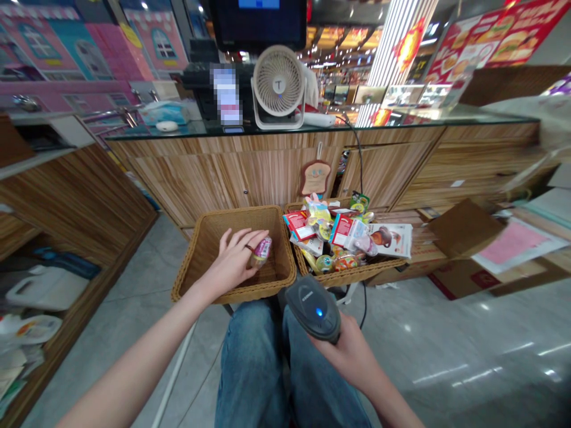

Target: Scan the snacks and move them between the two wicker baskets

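Note:
My left hand (236, 261) is over the left wicker basket (203, 238), its fingers closed round a small clear package with a purple label (263, 250). Apart from that package, I see nothing else in this basket. In my right hand (348, 351) is a dark grey barcode scanner (310, 303) with a lit blue light, held above my right knee. A second wicker basket (357, 274) stands directly to the right, heaped with packaged goods. Among them are red-and-blue packs (341, 229) and a white box with a brown picture (391, 239).
A wooden counter (267, 172) stands in front, with a white fan (279, 83) and a monitor (259, 24) on it. A black cable (360, 160) hangs down its front. Open cardboard boxes (468, 238) lie on the right; a shelf with white jugs (49, 288) is at left.

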A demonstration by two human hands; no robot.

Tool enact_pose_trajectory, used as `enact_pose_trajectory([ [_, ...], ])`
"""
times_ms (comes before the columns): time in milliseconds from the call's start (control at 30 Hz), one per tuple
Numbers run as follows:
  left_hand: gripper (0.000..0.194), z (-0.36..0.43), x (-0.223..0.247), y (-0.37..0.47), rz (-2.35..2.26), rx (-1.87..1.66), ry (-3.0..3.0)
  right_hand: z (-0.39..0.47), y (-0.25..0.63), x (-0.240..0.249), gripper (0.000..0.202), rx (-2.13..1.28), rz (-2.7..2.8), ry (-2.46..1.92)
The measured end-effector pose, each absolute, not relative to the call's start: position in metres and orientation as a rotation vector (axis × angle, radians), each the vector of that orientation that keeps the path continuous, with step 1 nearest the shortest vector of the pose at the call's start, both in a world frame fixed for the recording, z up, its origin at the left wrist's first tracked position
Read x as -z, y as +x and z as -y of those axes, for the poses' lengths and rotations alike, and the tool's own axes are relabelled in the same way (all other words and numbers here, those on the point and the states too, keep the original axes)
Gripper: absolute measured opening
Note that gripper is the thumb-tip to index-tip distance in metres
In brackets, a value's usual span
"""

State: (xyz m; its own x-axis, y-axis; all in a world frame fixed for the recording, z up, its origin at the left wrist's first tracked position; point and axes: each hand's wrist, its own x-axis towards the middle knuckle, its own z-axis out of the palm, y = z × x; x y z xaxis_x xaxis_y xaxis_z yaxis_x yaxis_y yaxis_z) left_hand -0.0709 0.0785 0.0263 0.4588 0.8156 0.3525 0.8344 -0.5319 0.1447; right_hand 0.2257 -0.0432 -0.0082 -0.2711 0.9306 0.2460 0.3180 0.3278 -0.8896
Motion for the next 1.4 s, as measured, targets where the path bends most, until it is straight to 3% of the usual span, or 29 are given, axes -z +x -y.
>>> enact_pose_trajectory([
  [500,0.089,-0.065,-0.034,-0.065,1.461,0.546,-2.659,0.039,0.22,-0.005,0.021,-0.868,1.876,-1.082],
  [700,0.096,-0.063,-0.036,-0.066,1.479,0.525,-2.649,0.042,0.223,-0.004,0.021,-0.858,1.847,-1.091],
  [867,0.106,-0.068,-0.047,-0.055,1.467,0.705,-2.596,0.046,0.23,0.0,0.015,-0.818,1.798,-1.114],
  [967,0.105,-0.075,-0.061,-0.039,1.442,0.855,-2.582,0.048,0.236,0.001,0.006,-0.753,1.766,-1.127],
  [1100,0.106,-0.095,-0.076,-0.008,1.363,0.98,-2.638,0.05,0.243,0.003,0.009,-0.689,1.736,-1.132],
  [1400,0.108,-0.178,-0.1,0.08,1.216,0.961,-2.788,0.055,0.255,0.01,0.007,-0.682,1.682,-1.145],
])
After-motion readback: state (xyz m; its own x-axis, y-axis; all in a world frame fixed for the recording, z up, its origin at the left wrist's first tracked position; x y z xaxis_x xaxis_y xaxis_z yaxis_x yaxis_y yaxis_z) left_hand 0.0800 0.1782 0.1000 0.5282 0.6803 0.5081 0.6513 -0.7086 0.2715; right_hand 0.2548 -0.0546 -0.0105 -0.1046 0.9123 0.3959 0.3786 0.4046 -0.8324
